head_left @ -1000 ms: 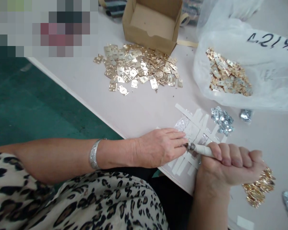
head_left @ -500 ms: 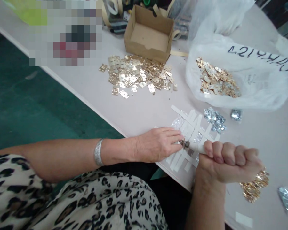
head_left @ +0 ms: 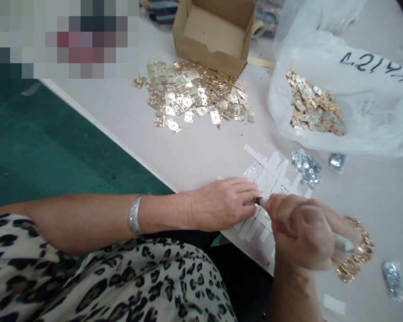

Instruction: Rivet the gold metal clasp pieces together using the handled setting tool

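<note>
**Right hand** (head_left: 300, 232): clenched, gripping a white-handled tool (head_left: 343, 243); the handle end sticks out beyond the fist and the small metal tip (head_left: 259, 201) sits just beside the left fingertips, over the strips

**Left hand** (head_left: 221, 205): open, palm down, resting on a lattice of crossed white strips (head_left: 267, 179), with crinkled silver foil (head_left: 251, 171) showing among them

**On the person:** silver bangle (head_left: 135, 214) on the left wrist; leopard-print garment (head_left: 121, 277) along the lower edge of the view

**Nearby on the pale tabletop** (head_left: 201, 152): lattice at the tabletop's edge; loose heap of silver stamped pieces (head_left: 306, 167) beyond it; smaller silver clump (head_left: 337, 161); gold-coloured pieces (head_left: 352, 268) just beyond the right hand; silver packet (head_left: 392, 279) further right

**Further out:** spread of brass-coloured hinge plates (head_left: 195, 91); clear plastic bag (head_left: 372, 125) with handwritten marking, holding more plates (head_left: 314, 105); open cardboard box (head_left: 201, 49); teal-green floor (head_left: 53, 134) below the tabletop's edge
</note>
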### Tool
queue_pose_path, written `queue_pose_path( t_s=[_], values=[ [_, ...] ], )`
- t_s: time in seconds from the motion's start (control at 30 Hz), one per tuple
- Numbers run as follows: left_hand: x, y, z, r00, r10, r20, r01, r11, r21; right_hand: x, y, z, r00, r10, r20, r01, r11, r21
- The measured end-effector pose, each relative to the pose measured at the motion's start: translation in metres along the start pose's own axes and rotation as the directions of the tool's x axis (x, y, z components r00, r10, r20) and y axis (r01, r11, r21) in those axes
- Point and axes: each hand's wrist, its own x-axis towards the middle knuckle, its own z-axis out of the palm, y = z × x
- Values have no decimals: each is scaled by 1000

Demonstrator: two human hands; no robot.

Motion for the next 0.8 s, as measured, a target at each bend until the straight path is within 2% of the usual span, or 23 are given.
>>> queue_pose_path(
  t_s=[0.1,0.13,0.27,0.4,0.47,0.67,0.8],
  values=[
    [0,-1,-1,1000,16,4,-16,1000,11,3,-2,-8,989,12,-150,29,963,269],
    [0,-1,-2,1000,20,4,-20,1000,12,4,-4,-11,982,-6,-187,60,956,288],
    [-1,0,-2,1000,-2,-1,2,1000,-17,3,-6,-8,945,-98,-312,159,972,175],
    [-1,1,-1,999,-25,-20,24,999,-45,0,1,5,973,43,-225,34,945,325],
    [1,0,-3,1000,-24,-12,24,999,-38,1,2,3,974,80,-211,11,918,397],
    [22,-12,-10,989,100,105,-106,993,51,-7,-5,-29,946,-16,-324,119,947,299],
    [36,-17,-10,977,133,167,-150,984,94,-22,-3,-37,917,-22,-398,148,946,288]
  ],
)
